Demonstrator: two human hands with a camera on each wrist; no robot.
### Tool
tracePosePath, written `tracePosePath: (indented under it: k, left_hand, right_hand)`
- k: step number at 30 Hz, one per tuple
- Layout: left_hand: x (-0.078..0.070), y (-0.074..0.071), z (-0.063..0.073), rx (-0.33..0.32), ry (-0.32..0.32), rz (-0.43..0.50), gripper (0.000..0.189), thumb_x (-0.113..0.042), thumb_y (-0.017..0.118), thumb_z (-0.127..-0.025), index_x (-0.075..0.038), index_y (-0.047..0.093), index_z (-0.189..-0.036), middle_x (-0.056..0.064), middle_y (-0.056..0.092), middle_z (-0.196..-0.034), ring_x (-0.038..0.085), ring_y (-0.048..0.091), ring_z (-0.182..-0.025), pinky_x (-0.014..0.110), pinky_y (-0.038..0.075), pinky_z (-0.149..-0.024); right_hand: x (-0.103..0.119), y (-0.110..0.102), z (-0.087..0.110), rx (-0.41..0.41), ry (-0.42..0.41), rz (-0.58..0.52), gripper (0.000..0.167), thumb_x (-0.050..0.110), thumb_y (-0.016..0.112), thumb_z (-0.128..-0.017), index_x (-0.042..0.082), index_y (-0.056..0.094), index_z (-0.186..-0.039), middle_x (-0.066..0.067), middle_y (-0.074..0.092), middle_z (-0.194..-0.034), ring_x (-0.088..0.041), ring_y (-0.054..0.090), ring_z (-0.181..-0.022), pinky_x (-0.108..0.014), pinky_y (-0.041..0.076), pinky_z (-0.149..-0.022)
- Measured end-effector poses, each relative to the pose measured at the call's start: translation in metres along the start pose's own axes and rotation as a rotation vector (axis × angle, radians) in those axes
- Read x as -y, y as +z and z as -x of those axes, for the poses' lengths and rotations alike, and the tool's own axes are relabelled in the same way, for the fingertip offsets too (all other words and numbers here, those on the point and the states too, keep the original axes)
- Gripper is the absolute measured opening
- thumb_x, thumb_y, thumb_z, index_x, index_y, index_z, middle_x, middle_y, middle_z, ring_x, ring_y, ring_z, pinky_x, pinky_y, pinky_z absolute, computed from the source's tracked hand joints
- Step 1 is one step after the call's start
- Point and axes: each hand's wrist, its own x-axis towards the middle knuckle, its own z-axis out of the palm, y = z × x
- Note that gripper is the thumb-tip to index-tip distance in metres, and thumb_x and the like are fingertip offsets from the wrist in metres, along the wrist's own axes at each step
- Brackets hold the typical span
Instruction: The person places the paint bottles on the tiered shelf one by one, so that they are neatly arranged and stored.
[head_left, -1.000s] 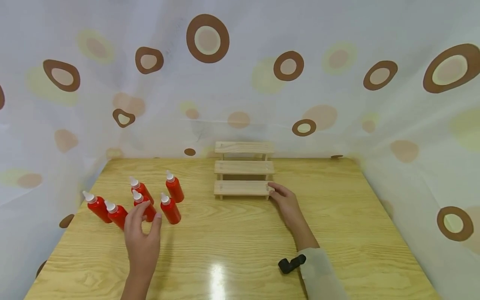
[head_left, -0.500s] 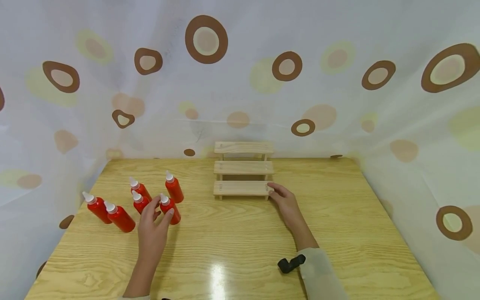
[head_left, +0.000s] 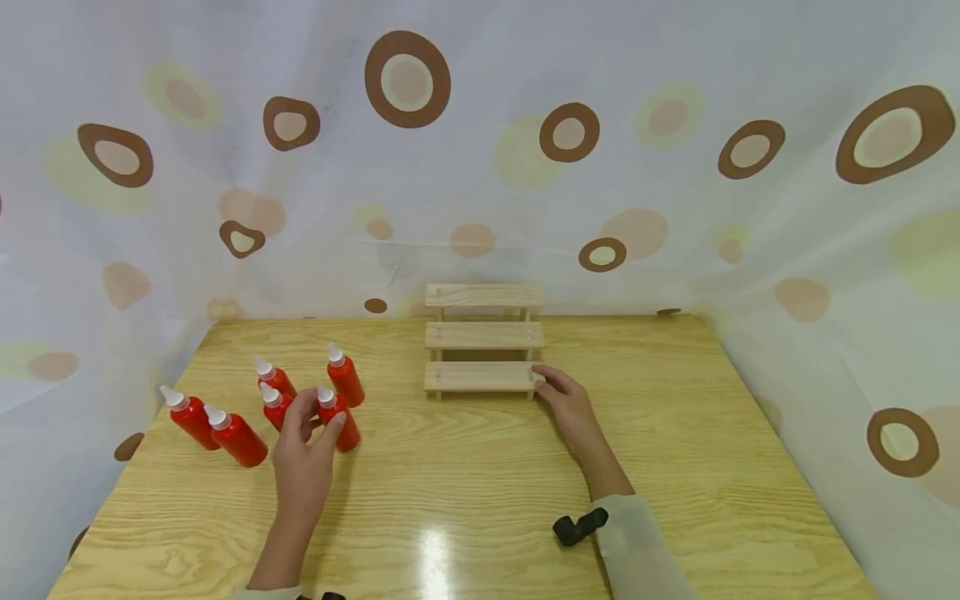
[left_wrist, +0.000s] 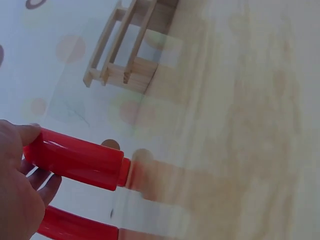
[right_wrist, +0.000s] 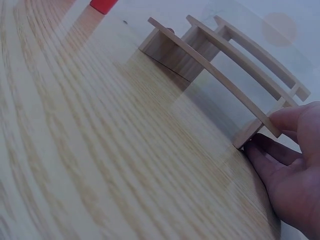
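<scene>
My left hand pinches a red squeeze bottle with a white pointed cap, thumb on the near right side and fingers on the left. The left wrist view shows thumb and fingers round the upper part of this bottle, hiding its cap; its base meets a reflection on the tabletop. At the centre back stands a three-step wooden display rack. My right hand grips the right end of its lowest step. Seen from the right wrist, fingers reach under that step, beside the rack's leg.
Several more red bottles stand left of my left hand, including a front bottle and a far-left one. Another bottle is just behind the held one. A patterned cloth walls the wooden table at the back and sides.
My left hand has moved right, away from the neighbouring bottles, and taken hold of the front right bottle. My right hand stays on the rack. The head view has shifted slightly.
</scene>
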Motion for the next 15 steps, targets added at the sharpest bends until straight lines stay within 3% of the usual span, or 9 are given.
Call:
tracePosePath:
  k: [3, 5, 11, 15]
  left_hand:
    - [-0.006, 0.001, -0.001, -0.007, 0.043, 0.03, 0.051, -0.018, 0.07, -0.096, -0.013, 0.051, -0.143, 0.005, 0.061, -0.137, 0.018, 0.059, -0.119, 0.013, 0.047, -0.101]
    - [-0.011, 0.002, -0.002, 0.002, 0.05, 0.031, 0.052, -0.021, 0.071, -0.095, -0.015, 0.051, -0.142, 0.003, 0.062, -0.137, 0.017, 0.061, -0.118, 0.01, 0.047, -0.098]
    - [-0.027, 0.01, -0.011, 0.052, 0.075, 0.06, 0.051, -0.023, 0.073, -0.094, -0.016, 0.053, -0.141, 0.001, 0.063, -0.136, 0.018, 0.061, -0.119, 0.016, 0.05, -0.099]
    - [-0.038, 0.019, -0.018, 0.091, 0.088, 0.075, 0.049, -0.022, 0.073, -0.094, -0.017, 0.055, -0.14, 0.003, 0.064, -0.134, 0.021, 0.061, -0.119, 0.03, 0.051, -0.103]
  right_hand:
    - [0.0, -0.001, 0.0, -0.001, -0.014, 0.015, 0.04, 0.022, 0.06, -0.102, 0.01, 0.059, -0.14, -0.008, 0.046, -0.155, -0.021, 0.033, -0.15, -0.041, 0.029, -0.123]
    - [-0.001, -0.001, -0.001, -0.001, -0.02, 0.02, 0.039, 0.022, 0.06, -0.102, 0.01, 0.059, -0.14, -0.008, 0.046, -0.155, -0.022, 0.033, -0.15, -0.042, 0.03, -0.123]
    - [0.0, -0.001, 0.0, 0.001, -0.018, 0.018, 0.039, 0.021, 0.06, -0.102, 0.01, 0.059, -0.139, -0.008, 0.046, -0.155, -0.022, 0.033, -0.15, -0.042, 0.031, -0.122]
    - [0.001, -0.001, 0.0, 0.009, -0.007, 0.007, 0.04, 0.02, 0.059, -0.103, 0.009, 0.058, -0.141, -0.009, 0.044, -0.156, -0.022, 0.032, -0.15, -0.041, 0.03, -0.122]
